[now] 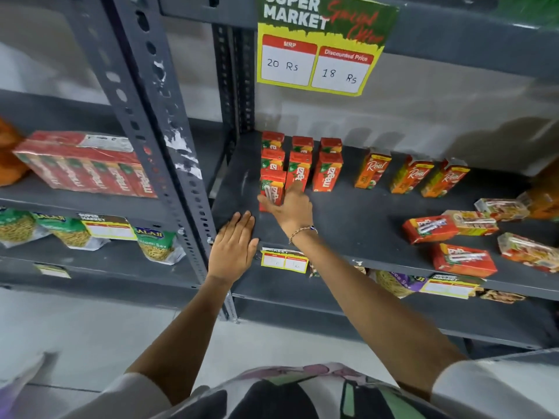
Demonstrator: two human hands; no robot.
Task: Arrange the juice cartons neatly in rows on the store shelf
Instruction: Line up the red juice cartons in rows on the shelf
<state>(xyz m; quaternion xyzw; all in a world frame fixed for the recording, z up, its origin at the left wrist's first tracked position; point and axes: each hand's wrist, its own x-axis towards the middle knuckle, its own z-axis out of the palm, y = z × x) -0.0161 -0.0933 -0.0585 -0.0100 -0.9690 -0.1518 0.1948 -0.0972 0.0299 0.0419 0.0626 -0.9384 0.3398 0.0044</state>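
Note:
Red juice cartons (328, 173) stand upright in three short columns at the back left of the grey shelf (348, 216). My right hand (292, 211) grips the front carton of the left column (272, 187), thumb across its lower front and fingers along its right side. My left hand (233, 246) lies flat and open on the shelf's front edge, holding nothing. Three orange juice cartons (411, 175) stand in a row further right. Several red cartons (464, 260) and clear-wrapped ones (502, 208) lie flat, scattered at the right.
A grey perforated upright post (169, 152) borders the shelf on the left. Beyond it sits a shrink-wrapped pack of red cartons (84, 167). A price sign (320, 55) hangs from the shelf above. Snack bags (154, 243) fill the lower shelf.

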